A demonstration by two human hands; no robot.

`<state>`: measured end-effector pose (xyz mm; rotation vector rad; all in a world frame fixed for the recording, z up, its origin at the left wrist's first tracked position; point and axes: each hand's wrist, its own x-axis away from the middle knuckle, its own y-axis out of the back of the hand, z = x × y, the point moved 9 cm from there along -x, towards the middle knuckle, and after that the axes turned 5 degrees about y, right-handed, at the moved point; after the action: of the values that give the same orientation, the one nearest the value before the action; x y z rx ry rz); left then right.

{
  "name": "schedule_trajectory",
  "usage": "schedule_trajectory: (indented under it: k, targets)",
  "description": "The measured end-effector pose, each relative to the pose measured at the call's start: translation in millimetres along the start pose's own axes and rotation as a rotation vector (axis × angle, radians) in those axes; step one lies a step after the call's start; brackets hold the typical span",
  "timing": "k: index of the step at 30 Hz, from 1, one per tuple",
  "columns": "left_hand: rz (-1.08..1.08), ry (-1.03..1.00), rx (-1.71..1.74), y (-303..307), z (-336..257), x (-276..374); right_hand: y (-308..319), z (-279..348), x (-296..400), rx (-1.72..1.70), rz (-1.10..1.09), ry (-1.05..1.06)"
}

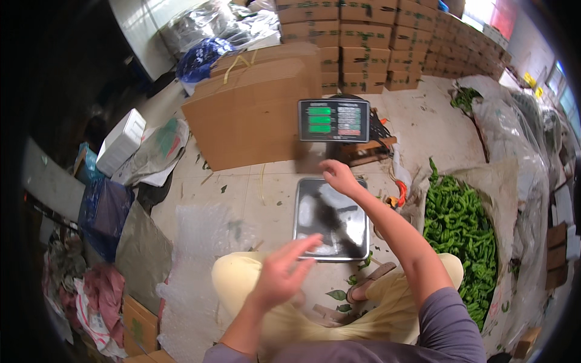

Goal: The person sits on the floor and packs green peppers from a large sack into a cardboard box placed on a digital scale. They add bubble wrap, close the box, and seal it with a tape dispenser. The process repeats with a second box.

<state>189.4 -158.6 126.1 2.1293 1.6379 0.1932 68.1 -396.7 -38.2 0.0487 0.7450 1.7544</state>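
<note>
A platform scale's metal plate (313, 213) lies on the floor before me, bearing reflections and a dark shadow. Beyond it stands the scale's display and keypad (333, 120), with three green-lit readouts. Over the plate's near left corner is my left hand (286, 270), blurred, with fingers and thumb apart and nothing in them. My right hand (339, 178) reaches above the plate's far edge, just below the display. Its fingers are loosely bent and I see nothing between them. Green peppers (458, 240) lie heaped on a sheet to the right of my right arm.
A large cardboard box (258, 109) stands left of the display. Stacked cartons (363, 54) line the back. Bubble wrap (199, 272) spreads left of my knee. Further left are a white foam box (121, 141) and a blue bag (105, 215). Plastic sheeting (522, 131) runs along the right.
</note>
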Motion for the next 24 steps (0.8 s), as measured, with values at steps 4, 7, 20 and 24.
schedule_trajectory:
  k: [4, 7, 20, 24]
  targets:
    - [-0.429, 0.136, 0.482, 72, 42, 25, -43, 51, -87, 0.082, 0.070, 0.173]
    - [-0.537, 0.224, 1.123, 80, 92, 44, -75, 55, -169, 0.269, 0.140, 0.279]
    - [-0.883, 0.364, 1.401, 105, 148, 78, -145, -13, -377, 0.930, 0.092, 0.154]
    - [-0.881, 0.327, 1.406, 115, 142, 76, -142, 46, -328, 1.003, -0.181, 0.521]
